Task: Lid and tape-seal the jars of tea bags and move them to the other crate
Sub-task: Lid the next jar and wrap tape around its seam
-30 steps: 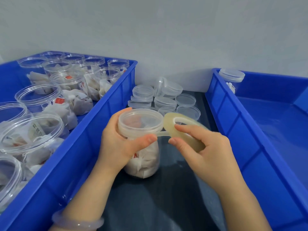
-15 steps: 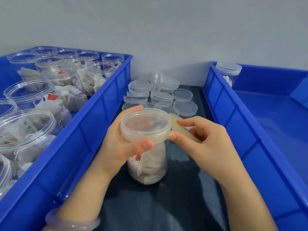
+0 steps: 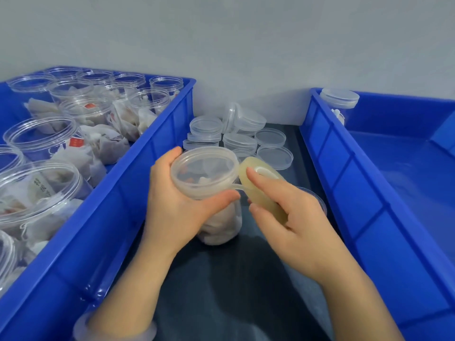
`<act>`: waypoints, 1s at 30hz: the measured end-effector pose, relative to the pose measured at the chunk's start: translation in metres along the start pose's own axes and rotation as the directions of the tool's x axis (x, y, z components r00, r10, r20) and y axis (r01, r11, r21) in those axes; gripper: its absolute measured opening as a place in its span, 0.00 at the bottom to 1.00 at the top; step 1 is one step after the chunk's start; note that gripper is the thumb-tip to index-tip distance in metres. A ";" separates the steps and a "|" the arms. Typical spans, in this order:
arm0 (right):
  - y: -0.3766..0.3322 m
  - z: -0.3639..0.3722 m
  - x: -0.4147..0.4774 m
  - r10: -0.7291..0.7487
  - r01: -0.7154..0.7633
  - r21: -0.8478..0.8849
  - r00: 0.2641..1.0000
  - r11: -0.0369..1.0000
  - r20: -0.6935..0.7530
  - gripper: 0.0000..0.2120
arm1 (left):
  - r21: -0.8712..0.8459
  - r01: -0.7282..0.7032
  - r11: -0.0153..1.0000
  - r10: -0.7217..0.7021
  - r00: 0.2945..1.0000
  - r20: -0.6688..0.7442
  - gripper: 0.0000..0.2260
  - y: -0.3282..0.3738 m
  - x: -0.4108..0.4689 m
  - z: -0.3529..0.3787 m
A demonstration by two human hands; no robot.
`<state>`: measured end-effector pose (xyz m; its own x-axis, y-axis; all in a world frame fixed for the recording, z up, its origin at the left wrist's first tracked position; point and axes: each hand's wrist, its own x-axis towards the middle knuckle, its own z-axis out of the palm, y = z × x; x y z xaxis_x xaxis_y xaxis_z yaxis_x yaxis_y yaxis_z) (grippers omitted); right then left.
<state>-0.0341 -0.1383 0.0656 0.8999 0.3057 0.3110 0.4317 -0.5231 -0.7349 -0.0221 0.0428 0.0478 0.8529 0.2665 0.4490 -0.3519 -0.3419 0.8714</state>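
Note:
A clear jar of tea bags (image 3: 222, 222) with a translucent lid (image 3: 204, 169) on it stands tilted on the dark table between two blue crates. My left hand (image 3: 179, 205) grips the jar just under the lid, thumb across the front. My right hand (image 3: 293, 212) holds a roll of clear tape (image 3: 261, 183) right beside the lid, and a strip runs from the roll to the lid's rim. The left crate (image 3: 118, 193) holds several open jars of tea bags (image 3: 49, 141). The right crate (image 3: 369, 193) holds one lidded jar (image 3: 339, 99) in its far left corner.
A pile of loose translucent lids (image 3: 234, 134) lies on the table behind the jar, near the grey wall. Another lid (image 3: 317, 198) peeks out behind my right hand. A pale bangle (image 3: 81, 326) sits on my left wrist.
The jar has been turned and tilted in my left hand while the tape roll swung round the lid's right side; a tape strip again shows between roll and lid.

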 end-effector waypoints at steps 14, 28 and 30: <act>0.006 -0.001 0.003 -0.018 0.018 -0.012 0.998 1.000 0.053 0.26 | 0.005 0.007 1.000 -0.007 1.000 0.018 0.46 -0.003 0.004 -0.013; 0.005 0.004 0.009 0.141 -0.140 0.017 0.984 0.990 -0.107 0.27 | -0.145 0.019 0.989 0.014 0.975 0.221 0.47 0.001 0.005 -0.017; 0.005 0.006 0.008 0.149 -0.144 0.048 0.978 0.988 -0.143 0.29 | -0.202 0.060 0.978 -0.011 0.971 0.238 0.48 0.000 0.005 -0.018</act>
<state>-0.0246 -0.1336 0.0606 0.9538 0.1070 0.2809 0.2943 -0.5226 -0.8002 -0.0249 0.0600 0.0532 0.9239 0.0479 0.3796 -0.3705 -0.1362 0.9188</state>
